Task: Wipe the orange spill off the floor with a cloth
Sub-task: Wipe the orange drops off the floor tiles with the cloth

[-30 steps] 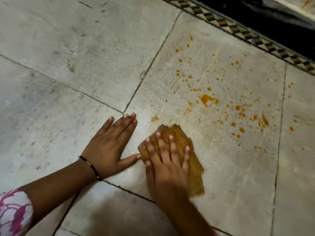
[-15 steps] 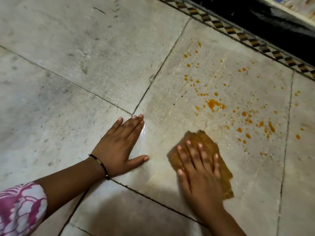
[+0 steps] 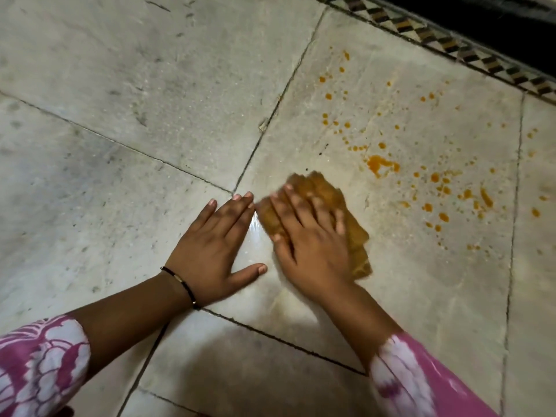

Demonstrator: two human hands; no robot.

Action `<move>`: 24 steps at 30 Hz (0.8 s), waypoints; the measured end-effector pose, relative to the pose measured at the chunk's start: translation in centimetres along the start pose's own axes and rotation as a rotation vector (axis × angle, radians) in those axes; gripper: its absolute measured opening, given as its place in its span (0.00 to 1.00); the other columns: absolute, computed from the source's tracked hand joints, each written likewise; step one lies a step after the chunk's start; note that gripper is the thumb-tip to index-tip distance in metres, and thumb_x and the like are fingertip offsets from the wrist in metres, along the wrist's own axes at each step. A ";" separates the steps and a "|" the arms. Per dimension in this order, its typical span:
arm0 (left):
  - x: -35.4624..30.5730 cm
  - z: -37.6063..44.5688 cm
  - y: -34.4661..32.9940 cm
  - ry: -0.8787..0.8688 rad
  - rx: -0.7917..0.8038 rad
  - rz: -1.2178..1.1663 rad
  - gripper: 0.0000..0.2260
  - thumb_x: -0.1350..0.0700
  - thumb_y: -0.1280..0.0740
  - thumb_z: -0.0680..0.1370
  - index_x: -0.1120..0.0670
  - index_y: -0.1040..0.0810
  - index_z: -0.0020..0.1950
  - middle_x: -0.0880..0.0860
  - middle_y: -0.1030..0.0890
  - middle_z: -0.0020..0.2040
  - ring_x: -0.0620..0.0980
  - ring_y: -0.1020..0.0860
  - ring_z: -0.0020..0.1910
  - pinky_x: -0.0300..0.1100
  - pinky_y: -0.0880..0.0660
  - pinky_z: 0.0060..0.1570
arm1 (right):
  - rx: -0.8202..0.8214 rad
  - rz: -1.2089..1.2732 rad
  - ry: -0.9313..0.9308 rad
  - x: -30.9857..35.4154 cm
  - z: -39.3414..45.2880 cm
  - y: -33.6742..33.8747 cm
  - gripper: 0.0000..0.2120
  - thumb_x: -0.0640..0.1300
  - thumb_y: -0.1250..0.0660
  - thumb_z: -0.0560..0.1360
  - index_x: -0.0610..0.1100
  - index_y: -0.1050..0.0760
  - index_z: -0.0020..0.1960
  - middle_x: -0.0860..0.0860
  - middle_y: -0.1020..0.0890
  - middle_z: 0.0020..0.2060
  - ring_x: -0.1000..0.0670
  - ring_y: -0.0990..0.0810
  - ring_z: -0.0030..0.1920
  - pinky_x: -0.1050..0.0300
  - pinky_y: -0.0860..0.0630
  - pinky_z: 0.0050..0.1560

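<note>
Orange spill [image 3: 382, 164] lies as a blotch and many scattered drops on a pale marble floor tile [image 3: 451, 266], spreading right and up from the cloth. An orange-brown cloth [image 3: 355, 233] lies folded on that tile. My right hand [image 3: 307, 239] presses flat on the cloth, fingers spread, blurred by motion. My left hand [image 3: 213, 248] rests palm down on the floor just left of the cloth, fingers apart, a thin black band at the wrist. The two hands nearly touch at the fingertips.
Dark grout lines [image 3: 270, 115] cross the floor between large marble tiles. A black-and-tan patterned border strip [image 3: 451, 46] runs along the top right, with a dark wall base behind it. A wet sheen [image 3: 255, 236] shows between the hands.
My right hand has slid the cloth left and slightly forward, up beside the left hand's fingertips. The left hand stays planted on the floor. The small orange spot near the cloth is gone.
</note>
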State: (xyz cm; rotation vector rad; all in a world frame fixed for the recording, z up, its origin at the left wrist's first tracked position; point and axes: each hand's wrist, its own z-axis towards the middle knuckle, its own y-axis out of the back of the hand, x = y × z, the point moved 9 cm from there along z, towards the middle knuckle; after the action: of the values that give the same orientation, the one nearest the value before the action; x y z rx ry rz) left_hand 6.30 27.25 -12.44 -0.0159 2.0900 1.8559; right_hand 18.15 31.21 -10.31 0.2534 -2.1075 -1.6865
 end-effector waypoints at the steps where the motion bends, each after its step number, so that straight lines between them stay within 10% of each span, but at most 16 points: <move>1: 0.0 0.1 0.0 -0.004 0.001 0.010 0.40 0.33 0.45 0.75 0.58 0.44 0.77 0.55 0.44 0.78 0.51 0.47 0.77 0.50 0.51 0.75 | 0.030 -0.020 -0.011 -1.6 -2.5 -0.3 0.29 0.59 0.49 0.75 0.59 0.47 0.76 0.57 0.43 0.76 0.47 0.42 0.73 0.44 0.46 0.69; 9: 0.0 0.0 -0.2 0.001 0.013 0.026 0.40 0.32 0.46 0.75 0.59 0.44 0.77 0.55 0.45 0.78 0.51 0.48 0.77 0.52 0.50 0.74 | 0.037 -0.182 -0.259 -10.2 -6.0 0.5 0.30 0.66 0.55 0.75 0.61 0.49 0.75 0.55 0.45 0.77 0.44 0.48 0.75 0.29 0.49 0.66; 16: 0.0 0.0 -0.1 -0.003 0.018 0.038 0.40 0.33 0.47 0.75 0.60 0.44 0.77 0.56 0.45 0.78 0.51 0.47 0.77 0.52 0.50 0.74 | 0.001 -0.126 0.084 -1.4 3.8 0.3 0.26 0.60 0.51 0.76 0.63 0.47 0.74 0.57 0.46 0.76 0.47 0.52 0.76 0.29 0.54 0.66; 24: -0.1 0.0 0.1 -0.009 0.005 0.002 0.39 0.33 0.47 0.75 0.59 0.43 0.77 0.55 0.44 0.78 0.51 0.47 0.77 0.51 0.51 0.74 | -0.129 -0.046 -0.354 -12.2 -0.4 2.3 0.27 0.62 0.54 0.75 0.64 0.49 0.75 0.58 0.48 0.77 0.49 0.51 0.76 0.33 0.51 0.69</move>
State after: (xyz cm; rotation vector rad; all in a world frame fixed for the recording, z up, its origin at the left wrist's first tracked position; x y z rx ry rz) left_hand 6.37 27.24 -12.35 -0.0039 2.0891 1.8487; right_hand 29.48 36.23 -10.62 -0.0407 -2.2358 -2.0073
